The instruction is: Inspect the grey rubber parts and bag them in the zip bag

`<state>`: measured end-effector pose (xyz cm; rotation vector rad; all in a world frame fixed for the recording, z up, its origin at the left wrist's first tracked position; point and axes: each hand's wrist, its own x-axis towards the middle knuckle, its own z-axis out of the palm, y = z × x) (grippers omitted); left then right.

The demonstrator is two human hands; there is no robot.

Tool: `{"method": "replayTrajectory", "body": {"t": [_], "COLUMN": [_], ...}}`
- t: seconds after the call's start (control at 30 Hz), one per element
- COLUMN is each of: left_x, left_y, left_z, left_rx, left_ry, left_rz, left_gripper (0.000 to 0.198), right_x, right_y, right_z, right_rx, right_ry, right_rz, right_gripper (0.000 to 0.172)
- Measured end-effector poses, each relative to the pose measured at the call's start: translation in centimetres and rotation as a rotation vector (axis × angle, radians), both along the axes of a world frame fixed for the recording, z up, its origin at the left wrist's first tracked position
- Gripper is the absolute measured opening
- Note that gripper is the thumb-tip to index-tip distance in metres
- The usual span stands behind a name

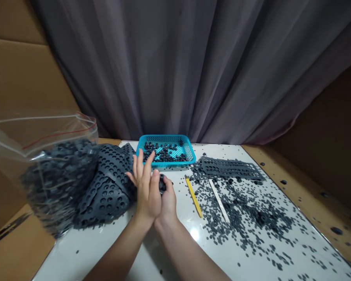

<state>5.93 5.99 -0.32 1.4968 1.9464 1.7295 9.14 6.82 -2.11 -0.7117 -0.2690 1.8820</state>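
Observation:
In the middle of the head view my left hand (146,189) is held up with its fingers stretched and spread. The heel of its palm presses against my right hand (168,199). My right hand is curled around small dark rubber pieces (162,183), partly hidden by the fingers and thumb. Just beyond the hands stands a blue plastic basket (192,155) with many similar dark ring-like pieces inside. Left of my hands lie perforated dark rubber sheets (109,195), folded over one another.
A clear zip bag (58,175) full of dark pieces leans at the left. On the white table (125,249) lie a yellow stick tool (194,198), a white stick tool (219,201), scattered dark discs (245,214) and punched strips (231,168). A grey curtain (169,70) hangs behind.

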Motion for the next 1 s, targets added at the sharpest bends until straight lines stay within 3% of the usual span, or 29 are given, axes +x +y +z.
{"method": "replayTrajectory", "body": {"t": [0.13, 0.27, 0.47, 0.57, 0.63, 0.8, 0.87, 1.0], "left_x": [-0.5, -0.3, 0.3, 0.3, 0.1, -2.0, -3.0, -3.9], "left_y": [0.3, 0.5, 0.2, 0.2, 0.3, 1.3, 1.8, 2.6], "left_z": [0.0, 0.1, 0.0, -0.3, -0.4, -0.2, -0.3, -1.8], "left_rx": [0.253, 0.401, 0.529, 0.472, 0.348, -0.209, -0.247, -0.195], "left_ry": [-0.164, -0.331, -0.289, -0.23, -0.211, -0.548, -0.559, -0.293], "left_rz": [-0.003, -0.032, -0.041, -0.027, -0.084, -0.507, -0.58, -0.501], "left_gripper": [0.043, 0.043, 0.036, 0.032, 0.026, 0.032, 0.035, 0.04], "right_x": [0.1, 0.4, 1.0, 1.0, 0.8, 0.1, 0.0, 0.6], "right_y": [-0.3, -0.3, 0.0, 0.0, 0.1, 0.1, 0.0, 0.3], "right_z": [1.5, 2.5, 2.5, 2.2, 1.9, 1.2, 1.3, 1.9], "right_rx": [-0.263, -0.291, -0.205, -0.118, -0.075, -0.089, -0.096, -0.099], "right_ry": [0.188, 0.202, 0.169, 0.13, 0.107, 0.118, 0.16, 0.256], "right_rz": [0.015, 0.033, -0.009, 0.0, -0.025, 0.022, 0.112, 0.218], "right_gripper": [0.015, 0.017, 0.016, 0.018, 0.02, 0.02, 0.019, 0.022]}}
